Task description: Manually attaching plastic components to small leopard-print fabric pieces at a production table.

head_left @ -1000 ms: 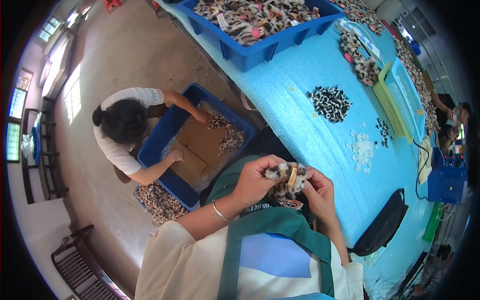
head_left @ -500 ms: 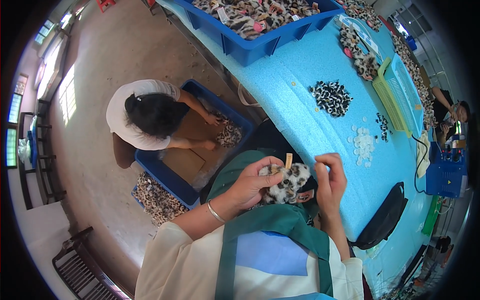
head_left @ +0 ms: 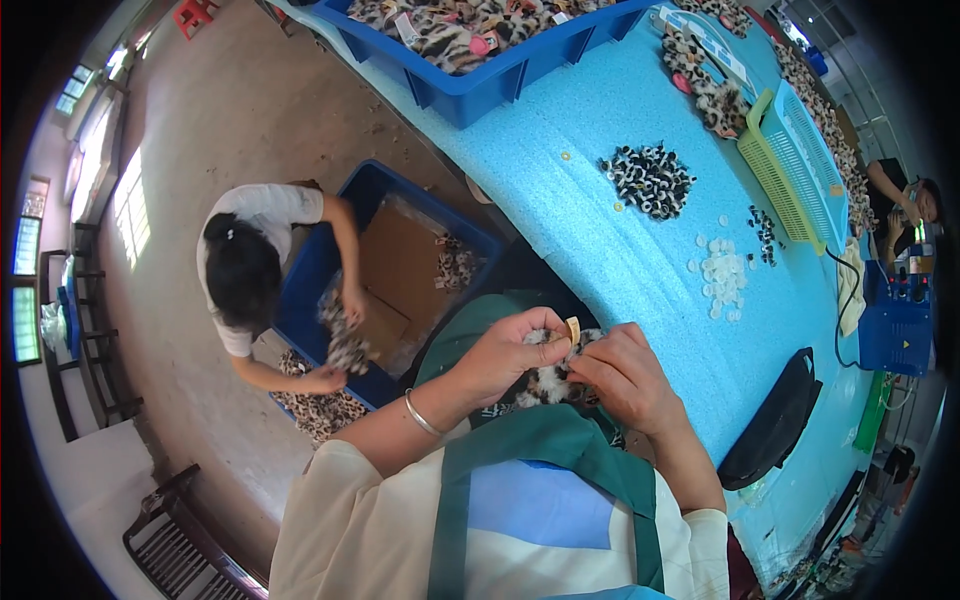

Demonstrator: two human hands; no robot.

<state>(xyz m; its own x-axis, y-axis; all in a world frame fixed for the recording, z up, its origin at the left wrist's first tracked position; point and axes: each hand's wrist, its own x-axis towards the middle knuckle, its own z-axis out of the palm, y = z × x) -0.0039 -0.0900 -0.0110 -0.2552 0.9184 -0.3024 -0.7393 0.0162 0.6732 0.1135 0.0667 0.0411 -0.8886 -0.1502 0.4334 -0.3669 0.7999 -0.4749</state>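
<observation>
My left hand (head_left: pixel 505 355) and my right hand (head_left: pixel 625 378) meet over my lap, both pinching a small leopard-print fabric piece (head_left: pixel 548 378) with a tan tab (head_left: pixel 573 329) sticking up between the fingertips. A silver bangle (head_left: pixel 420 413) sits on my left wrist. I wear a green apron (head_left: pixel 545 470). The hands hover just in front of the light blue table (head_left: pixel 610 260).
On the table lie a heap of black-and-white pieces (head_left: pixel 650 180), white discs (head_left: pixel 722 275), a yellow and blue basket (head_left: pixel 795 165) and a blue crate (head_left: pixel 480 45) of leopard fabric. A person (head_left: pixel 255 275) crouches at a blue floor bin (head_left: pixel 395 265). A black pouch (head_left: pixel 775 420) lies right.
My hands have drawn closer together on the fabric piece. The crouching person has shifted left and now lifts leopard fabric out over the bin's edge.
</observation>
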